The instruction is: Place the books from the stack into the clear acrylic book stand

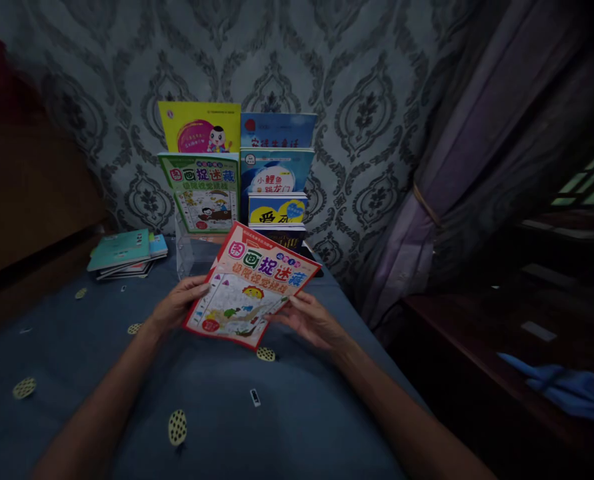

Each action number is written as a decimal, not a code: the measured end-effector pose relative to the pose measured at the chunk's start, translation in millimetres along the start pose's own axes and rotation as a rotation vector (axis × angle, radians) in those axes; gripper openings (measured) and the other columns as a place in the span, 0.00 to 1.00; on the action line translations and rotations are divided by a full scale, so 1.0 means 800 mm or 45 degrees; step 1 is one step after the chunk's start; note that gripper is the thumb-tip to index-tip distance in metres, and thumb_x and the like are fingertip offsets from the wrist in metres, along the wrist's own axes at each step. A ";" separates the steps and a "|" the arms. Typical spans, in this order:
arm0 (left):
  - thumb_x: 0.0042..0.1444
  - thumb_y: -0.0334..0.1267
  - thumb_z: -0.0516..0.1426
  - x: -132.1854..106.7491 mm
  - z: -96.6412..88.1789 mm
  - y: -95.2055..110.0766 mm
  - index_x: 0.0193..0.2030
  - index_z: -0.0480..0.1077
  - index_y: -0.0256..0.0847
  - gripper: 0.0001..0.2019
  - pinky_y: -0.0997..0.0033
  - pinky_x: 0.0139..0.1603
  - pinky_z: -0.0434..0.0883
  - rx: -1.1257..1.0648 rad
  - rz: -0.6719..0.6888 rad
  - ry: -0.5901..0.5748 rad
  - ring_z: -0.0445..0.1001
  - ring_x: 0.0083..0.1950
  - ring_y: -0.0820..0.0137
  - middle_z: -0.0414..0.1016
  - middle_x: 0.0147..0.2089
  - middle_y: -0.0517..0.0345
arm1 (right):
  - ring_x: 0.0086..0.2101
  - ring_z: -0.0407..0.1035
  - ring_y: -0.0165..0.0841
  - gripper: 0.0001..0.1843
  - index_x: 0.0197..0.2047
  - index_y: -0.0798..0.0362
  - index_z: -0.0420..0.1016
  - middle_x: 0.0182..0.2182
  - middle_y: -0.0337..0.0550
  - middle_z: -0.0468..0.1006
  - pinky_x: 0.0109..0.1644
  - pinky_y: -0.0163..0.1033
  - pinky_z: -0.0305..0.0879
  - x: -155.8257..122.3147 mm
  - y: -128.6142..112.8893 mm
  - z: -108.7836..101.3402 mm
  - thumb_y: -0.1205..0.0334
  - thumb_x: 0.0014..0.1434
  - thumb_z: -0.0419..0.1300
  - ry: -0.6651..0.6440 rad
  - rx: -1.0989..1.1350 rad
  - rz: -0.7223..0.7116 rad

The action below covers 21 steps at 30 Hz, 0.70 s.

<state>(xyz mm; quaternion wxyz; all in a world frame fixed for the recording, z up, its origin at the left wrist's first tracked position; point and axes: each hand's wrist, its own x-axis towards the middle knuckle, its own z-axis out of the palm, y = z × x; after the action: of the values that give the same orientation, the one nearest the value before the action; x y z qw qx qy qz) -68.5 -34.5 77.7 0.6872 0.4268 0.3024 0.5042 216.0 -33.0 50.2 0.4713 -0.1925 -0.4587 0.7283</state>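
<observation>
Pinching red-bordered book (254,280) at left edge with left hand (179,303), at right edge with right hand (313,321); holding it tilted over blue sheet (301,413), just in front of clear stand (185,259) bearing green-bordered book (207,183), yellow book (197,127) and blue books (277,130); also seeing stacked books (121,250) on sheet, left of stand

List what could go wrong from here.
The red-bordered paper book, tilted between the left hand and right hand, might slip. Its upper edge could knock the green-bordered paper book standing in the clear plastic rack. The uneven teal-topped pile of paper books could slide if bumped.
</observation>
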 end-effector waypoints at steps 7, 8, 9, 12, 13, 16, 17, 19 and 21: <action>0.49 0.23 0.63 -0.003 -0.019 0.013 0.40 0.81 0.37 0.12 0.61 0.48 0.77 0.105 -0.041 0.132 0.81 0.49 0.49 0.84 0.37 0.48 | 0.59 0.68 0.49 0.18 0.35 0.48 0.85 0.45 0.47 0.84 0.66 0.60 0.56 -0.011 -0.018 0.006 0.47 0.43 0.75 -0.019 -0.310 -0.161; 0.48 0.21 0.63 -0.003 -0.018 0.015 0.38 0.81 0.36 0.12 0.62 0.50 0.77 0.120 -0.077 0.089 0.80 0.52 0.49 0.84 0.39 0.46 | 0.60 0.67 0.49 0.17 0.35 0.48 0.85 0.44 0.47 0.84 0.67 0.59 0.55 -0.011 -0.018 0.006 0.47 0.45 0.74 -0.069 -0.401 -0.163; 0.45 0.18 0.63 -0.004 -0.017 0.017 0.36 0.81 0.35 0.13 0.63 0.51 0.76 0.157 -0.113 0.029 0.78 0.54 0.48 0.83 0.40 0.43 | 0.60 0.66 0.49 0.16 0.35 0.47 0.86 0.43 0.47 0.85 0.67 0.59 0.55 -0.012 -0.017 0.006 0.46 0.46 0.74 -0.128 -0.492 -0.166; 0.41 0.15 0.65 -0.007 -0.011 0.021 0.28 0.80 0.34 0.12 0.68 0.52 0.74 0.364 -0.184 -0.128 0.76 0.57 0.49 0.83 0.40 0.38 | 0.57 0.70 0.47 0.13 0.37 0.46 0.86 0.40 0.47 0.85 0.65 0.58 0.57 -0.011 -0.013 0.005 0.48 0.51 0.71 -0.370 -0.730 -0.127; 0.41 0.15 0.65 -0.008 -0.009 0.022 0.27 0.80 0.34 0.11 0.69 0.53 0.74 0.438 -0.198 -0.162 0.76 0.58 0.49 0.83 0.39 0.38 | 0.56 0.71 0.47 0.12 0.38 0.47 0.86 0.41 0.48 0.85 0.64 0.57 0.58 -0.011 -0.011 0.005 0.50 0.53 0.70 -0.449 -0.788 -0.110; 0.40 0.15 0.66 -0.012 -0.005 0.026 0.26 0.79 0.35 0.12 0.67 0.56 0.72 0.546 -0.270 -0.213 0.75 0.59 0.51 0.83 0.39 0.38 | 0.56 0.70 0.45 0.10 0.40 0.46 0.85 0.43 0.47 0.84 0.63 0.57 0.59 -0.011 -0.009 0.004 0.56 0.55 0.68 -0.608 -0.911 -0.087; 0.39 0.14 0.66 -0.013 -0.004 0.026 0.26 0.79 0.36 0.13 0.65 0.57 0.71 0.543 -0.304 -0.216 0.75 0.59 0.51 0.83 0.39 0.38 | 0.57 0.69 0.45 0.10 0.41 0.46 0.85 0.44 0.47 0.84 0.64 0.57 0.58 -0.011 -0.008 0.003 0.58 0.55 0.67 -0.638 -0.939 -0.082; 0.37 0.14 0.66 -0.015 -0.002 0.026 0.25 0.78 0.38 0.15 0.62 0.56 0.72 0.546 -0.352 -0.216 0.77 0.57 0.51 0.83 0.38 0.41 | 0.59 0.67 0.45 0.11 0.42 0.45 0.85 0.46 0.46 0.84 0.64 0.57 0.58 -0.011 -0.007 0.001 0.60 0.54 0.67 -0.698 -0.992 -0.055; 0.35 0.15 0.67 -0.017 0.000 0.023 0.24 0.77 0.41 0.16 0.58 0.55 0.74 0.615 -0.341 -0.225 0.79 0.53 0.51 0.83 0.37 0.45 | 0.61 0.65 0.45 0.12 0.42 0.44 0.85 0.48 0.45 0.83 0.64 0.56 0.58 -0.012 -0.005 -0.001 0.62 0.53 0.67 -0.755 -1.055 -0.017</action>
<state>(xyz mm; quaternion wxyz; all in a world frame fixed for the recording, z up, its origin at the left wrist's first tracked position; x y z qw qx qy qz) -80.5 -44.7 94.2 0.6497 0.5766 0.4063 0.2834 223.1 -40.3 51.6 0.2095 -0.1453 -0.8243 0.5056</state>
